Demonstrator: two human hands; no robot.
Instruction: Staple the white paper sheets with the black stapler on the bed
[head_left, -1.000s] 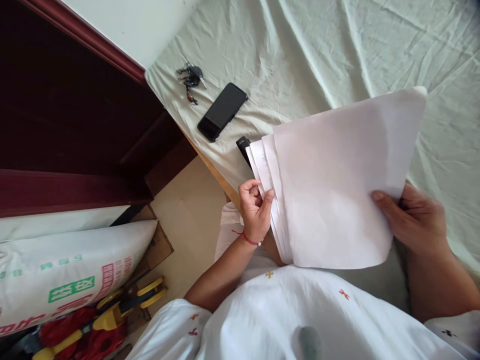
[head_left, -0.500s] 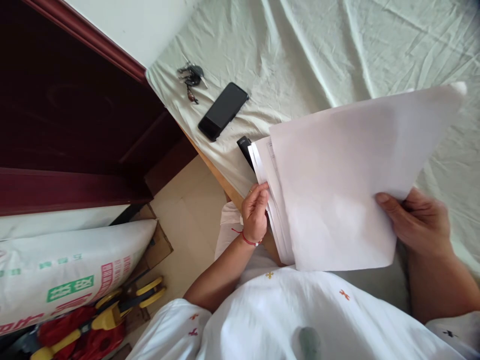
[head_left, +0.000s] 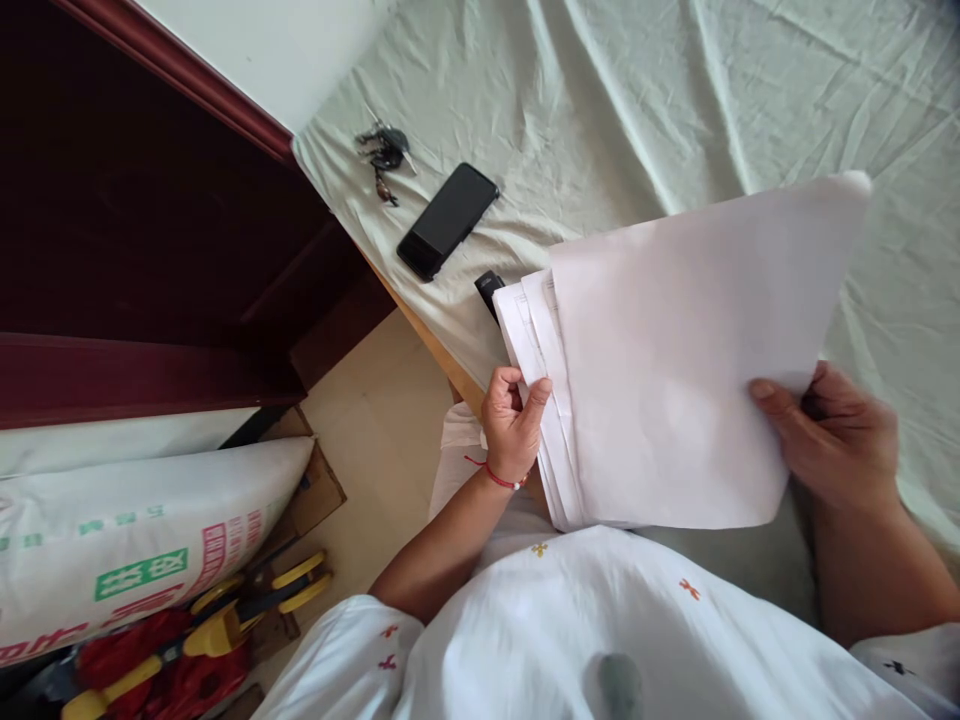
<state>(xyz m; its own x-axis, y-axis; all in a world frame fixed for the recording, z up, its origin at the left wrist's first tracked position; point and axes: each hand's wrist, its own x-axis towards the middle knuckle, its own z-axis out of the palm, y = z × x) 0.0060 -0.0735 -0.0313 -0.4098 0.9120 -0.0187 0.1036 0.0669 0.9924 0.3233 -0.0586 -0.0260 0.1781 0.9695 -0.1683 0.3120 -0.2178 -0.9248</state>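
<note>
A stack of white paper sheets (head_left: pixel 682 360) is held between my two hands, tilted in front of my body. My left hand (head_left: pixel 516 425) pinches the left edge of the stack, thumb on top, where several sheets fan out with some print showing. On the right edge, my right hand (head_left: pixel 832 430) grips the sheets with its thumb over the blank top page; its other fingers are partly hidden behind the paper. Just beyond the stack's left corner lies a small black object (head_left: pixel 489 288), partly covered by the paper.
A black phone (head_left: pixel 448 222) and a bunch of keys (head_left: pixel 386 150) lie on the pale green cloth (head_left: pixel 600 120) near its left edge. Dark red furniture (head_left: pixel 150 200) stands at left. Below it are a printed white sack (head_left: pixel 150 530) and a yellow wheeled item (head_left: pixel 217 635).
The top sheets have shifted left and slightly down at their far corner, so the stack is closer together. My left thumb now lies farther over the left edge of the paper.
</note>
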